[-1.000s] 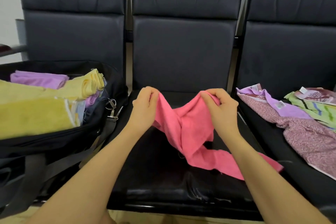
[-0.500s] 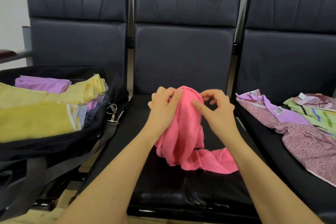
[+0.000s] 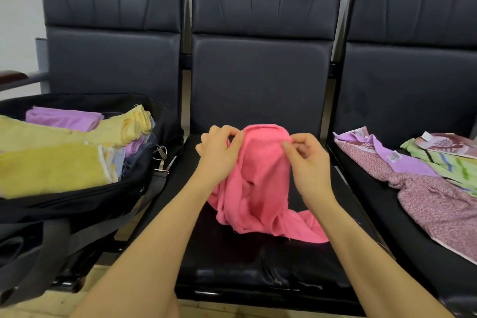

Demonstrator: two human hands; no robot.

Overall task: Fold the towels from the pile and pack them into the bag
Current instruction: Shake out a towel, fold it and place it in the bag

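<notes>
A pink towel (image 3: 260, 183) hangs bunched over the middle black seat (image 3: 247, 266), its lower end trailing on the cushion. My left hand (image 3: 219, 155) pinches its top edge on the left side. My right hand (image 3: 308, 162) pinches the same top edge on the right, a short span away. On the left seat stands an open black bag (image 3: 77, 204) holding folded yellow towels (image 3: 51, 170) and a folded purple towel (image 3: 62, 117). The pile of unfolded towels (image 3: 423, 183), purple-patterned, lilac and green-striped, lies on the right seat.
Three black padded chairs stand in a row against a pale wall. The bag's grey strap (image 3: 152, 188) and metal clips (image 3: 161, 155) hang over the gap between the left and middle seats. A dark armrest (image 3: 15, 77) sticks out at the far left.
My hands lifted the pink towel and came closer together, then spread a little along its top edge. The towel now hangs narrower, with less of it on the seat.
</notes>
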